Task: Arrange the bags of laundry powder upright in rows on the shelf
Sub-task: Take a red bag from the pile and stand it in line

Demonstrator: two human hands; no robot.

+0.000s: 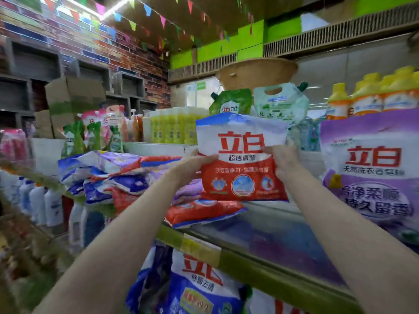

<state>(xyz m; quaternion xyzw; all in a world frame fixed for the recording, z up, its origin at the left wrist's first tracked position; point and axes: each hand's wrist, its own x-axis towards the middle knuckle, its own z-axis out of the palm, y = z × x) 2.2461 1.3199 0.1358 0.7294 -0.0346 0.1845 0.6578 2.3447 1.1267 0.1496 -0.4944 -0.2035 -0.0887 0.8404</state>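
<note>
A red, white and blue laundry powder bag (242, 159) stands upright over the shelf (260, 225), its bottom edge at the shelf surface. My left hand (192, 166) grips its left edge and my right hand (285, 159) grips its right edge. To the left lies a heap of flat red, blue and purple bags (118, 175), one red bag (201, 213) just under the held one. A large purple bag (374, 168) stands upright at the right.
Green and clear refill pouches (256, 103) and yellow bottles (374, 96) stand behind on the upper level. More blue bags (195, 288) fill the shelf below the green front rail (260, 266). White bottles (40, 205) line the lower left. Bare shelf surface lies between the held bag and the purple one.
</note>
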